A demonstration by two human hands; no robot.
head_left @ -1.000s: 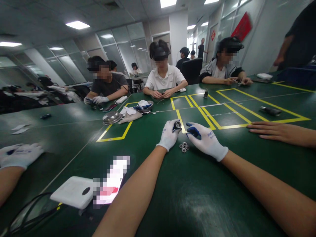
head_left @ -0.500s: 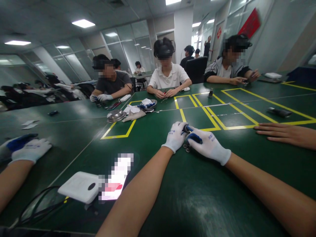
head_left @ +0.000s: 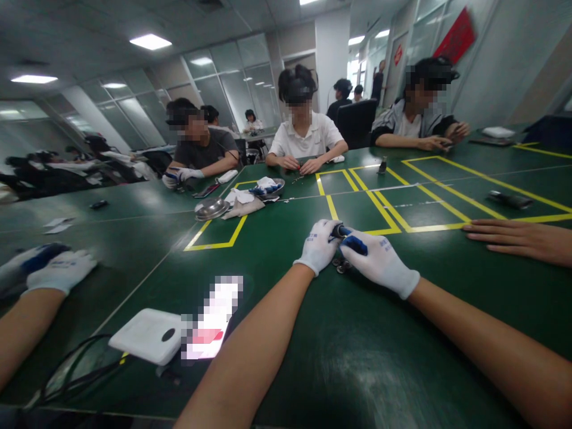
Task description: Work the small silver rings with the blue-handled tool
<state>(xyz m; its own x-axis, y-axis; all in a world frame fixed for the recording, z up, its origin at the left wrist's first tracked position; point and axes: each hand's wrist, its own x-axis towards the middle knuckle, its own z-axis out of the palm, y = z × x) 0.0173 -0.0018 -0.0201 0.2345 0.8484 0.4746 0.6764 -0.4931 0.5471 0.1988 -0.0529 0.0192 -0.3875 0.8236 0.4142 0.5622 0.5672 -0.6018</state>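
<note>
My left hand (head_left: 316, 246), in a white glove with a blue palm side, is closed around a small dark object (head_left: 338, 231) whose kind I cannot make out. Gloved the same way, my right hand (head_left: 379, 260) meets it from the right, its thumb and fingers pinched together at the object. The right fingertips are partly hidden, so what they grip does not show clearly. Just below the hands, several small round dark metallic parts (head_left: 342, 266) lie on the green table (head_left: 286, 357).
A white box-shaped device (head_left: 145, 336) with a cable and a lit phone (head_left: 210, 322) lie left of my forearm. Neighbours' hands rest at left (head_left: 60, 271) and right (head_left: 513, 238). Yellow tape (head_left: 388, 220), metal dishes (head_left: 212, 208) and a dark cylindrical object (head_left: 510, 199) are farther off.
Both my hands stay together around the dark object, with only slight finger movement. The small round parts below show a little more. The view has shifted slightly.
</note>
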